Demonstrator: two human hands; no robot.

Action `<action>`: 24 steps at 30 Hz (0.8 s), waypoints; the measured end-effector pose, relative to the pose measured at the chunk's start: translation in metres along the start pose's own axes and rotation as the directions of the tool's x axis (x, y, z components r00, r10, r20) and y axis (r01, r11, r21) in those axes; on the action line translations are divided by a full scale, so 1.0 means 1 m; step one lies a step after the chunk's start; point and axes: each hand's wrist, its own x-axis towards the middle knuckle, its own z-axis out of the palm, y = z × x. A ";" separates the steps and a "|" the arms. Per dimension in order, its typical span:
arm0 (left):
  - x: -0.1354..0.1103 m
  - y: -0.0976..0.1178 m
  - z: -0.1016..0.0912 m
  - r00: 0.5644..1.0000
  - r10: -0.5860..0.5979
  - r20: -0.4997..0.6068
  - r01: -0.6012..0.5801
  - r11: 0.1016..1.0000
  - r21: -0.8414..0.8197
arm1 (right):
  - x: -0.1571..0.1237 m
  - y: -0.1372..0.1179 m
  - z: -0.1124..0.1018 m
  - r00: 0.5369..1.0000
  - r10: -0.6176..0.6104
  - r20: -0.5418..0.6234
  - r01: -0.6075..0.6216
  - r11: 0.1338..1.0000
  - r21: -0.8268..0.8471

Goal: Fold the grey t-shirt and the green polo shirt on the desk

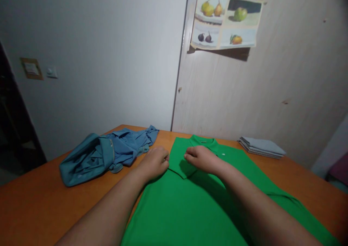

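A green polo shirt (185, 206) lies spread on the table, collar at the far end. At its left side one sleeve is folded inward over the body, its hem forming a dark-edged corner. My left hand (156, 163) is closed at the shirt's left edge, beside this fold; whether cloth is between its fingers is hidden. Over the upper part of the shirt, my right hand (202, 159) is closed with its fingers curled, casting a shadow on the fabric. No cloth shows in its grip.
A blue-teal crumpled heap of clothing (125, 144), with an open teal fabric end (84, 166), rests on the orange table (32, 202) at left. A folded grey stack of cloth (262, 147) sits at the back right. Behind stands a wall (122, 57) with a fruit picture sheet (225, 23).
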 end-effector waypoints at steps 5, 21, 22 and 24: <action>0.000 0.006 0.015 0.988 0.118 0.103 -0.104 0.986 -0.131 | 0.010 0.002 0.041 1.000 -0.026 0.013 0.025 0.997 0.074; -0.001 0.007 0.008 0.980 0.039 0.196 -0.029 0.998 -0.052 | 0.035 0.048 0.052 0.821 0.568 0.064 -0.215 0.203 0.955; -0.001 0.007 0.008 0.979 0.032 0.199 -0.023 0.999 -0.049 | 0.036 0.056 0.052 0.777 0.627 0.064 -0.204 0.154 0.967; -0.001 0.007 0.008 0.979 0.022 0.203 -0.014 0.999 -0.042 | 0.037 0.073 0.051 0.680 0.729 0.078 -0.180 0.063 0.982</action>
